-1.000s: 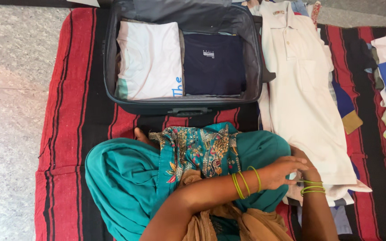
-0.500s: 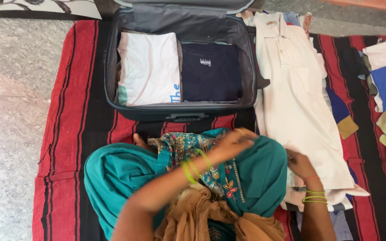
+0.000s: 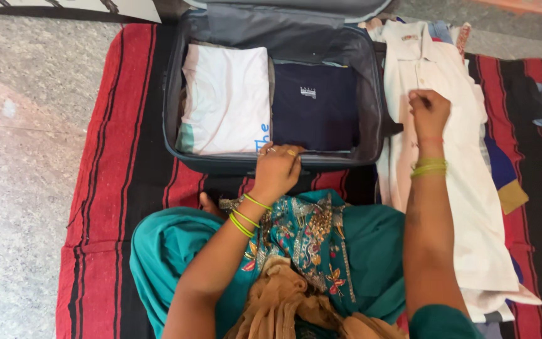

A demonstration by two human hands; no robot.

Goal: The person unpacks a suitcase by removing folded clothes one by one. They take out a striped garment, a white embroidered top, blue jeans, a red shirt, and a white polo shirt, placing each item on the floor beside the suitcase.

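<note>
Shirt (image 3: 437, 144), cream with a collar, lies flat on the striped rug (image 3: 114, 157) just right of the open suitcase (image 3: 174, 94), its long axis running away from the person, collar at the far edge. The right hand (image 3: 430, 110) is nearer: it rests on the shirt's chest, fingers curled, pinching the cloth. The left hand (image 3: 277, 168) lies loosely curled on the suitcase's near rim, gripping nothing that I can tell.
</note>
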